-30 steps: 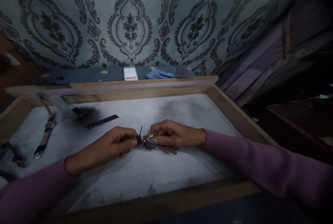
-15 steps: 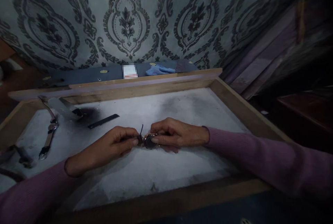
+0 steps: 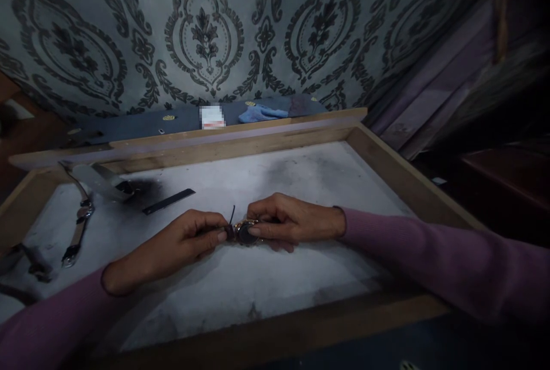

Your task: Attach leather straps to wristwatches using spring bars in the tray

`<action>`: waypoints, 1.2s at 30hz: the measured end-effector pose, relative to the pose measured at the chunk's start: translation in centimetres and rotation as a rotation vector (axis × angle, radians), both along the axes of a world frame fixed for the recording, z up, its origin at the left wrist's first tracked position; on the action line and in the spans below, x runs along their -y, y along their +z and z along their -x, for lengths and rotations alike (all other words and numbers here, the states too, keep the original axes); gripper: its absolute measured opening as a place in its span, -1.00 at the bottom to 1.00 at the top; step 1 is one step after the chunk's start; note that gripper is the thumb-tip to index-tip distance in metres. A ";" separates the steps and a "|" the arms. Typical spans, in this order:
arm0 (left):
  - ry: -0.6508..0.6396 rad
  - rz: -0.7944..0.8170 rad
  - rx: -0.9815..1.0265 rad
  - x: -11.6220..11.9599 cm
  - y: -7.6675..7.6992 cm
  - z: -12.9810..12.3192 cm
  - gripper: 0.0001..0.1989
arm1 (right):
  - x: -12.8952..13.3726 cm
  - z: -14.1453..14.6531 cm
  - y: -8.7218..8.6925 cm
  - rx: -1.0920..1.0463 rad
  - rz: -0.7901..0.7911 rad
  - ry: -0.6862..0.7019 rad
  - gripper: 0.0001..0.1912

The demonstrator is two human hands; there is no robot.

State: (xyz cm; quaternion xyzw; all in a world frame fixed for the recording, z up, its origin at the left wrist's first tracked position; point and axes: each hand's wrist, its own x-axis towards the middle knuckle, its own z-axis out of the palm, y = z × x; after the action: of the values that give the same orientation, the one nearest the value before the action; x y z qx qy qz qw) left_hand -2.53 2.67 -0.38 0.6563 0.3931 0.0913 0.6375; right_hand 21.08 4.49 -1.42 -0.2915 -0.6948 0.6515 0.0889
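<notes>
A wristwatch (image 3: pixel 246 233) with a dark round face and a gold-toned case is between my hands, just above the white surface. My right hand (image 3: pixel 283 224) grips it from the right, thumb on the edge of the face. My left hand (image 3: pixel 200 235) pinches a small dark piece (image 3: pixel 230 233) against the watch's left side; it looks like the end of a strap, but the fingers hide most of it. From that spot a thin dark sliver (image 3: pixel 232 215) sticks up, its kind unclear.
A wooden-rimmed tray (image 3: pixel 258 149) surrounds the work. On its left side lie another watch (image 3: pixel 79 227), a grey curved band (image 3: pixel 101 184), a flat black strip (image 3: pixel 169 201) and dark blurred items (image 3: pixel 38 270). Behind the rim are a blue cloth (image 3: pixel 263 113) and a white box (image 3: pixel 212 117).
The view has shifted slightly. Both hands keep the same hold on the watch, with hardly any visible movement.
</notes>
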 end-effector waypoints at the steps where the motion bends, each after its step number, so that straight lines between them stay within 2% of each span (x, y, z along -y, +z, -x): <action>1: 0.001 0.006 0.005 0.0 0.0 0.0 -0.77 | 0.0 0.0 0.0 -0.002 0.001 -0.001 -0.73; 36: -0.013 -0.010 -0.008 0.0 -0.3 0.1 -0.74 | -0.1 0.0 -0.1 0.004 0.009 0.002 -0.70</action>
State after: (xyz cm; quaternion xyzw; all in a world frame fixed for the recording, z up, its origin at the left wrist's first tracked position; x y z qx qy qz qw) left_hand -2.59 2.70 -0.67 0.6623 0.3908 0.0866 0.6333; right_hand 21.04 4.56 -1.48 -0.2926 -0.6924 0.6540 0.0854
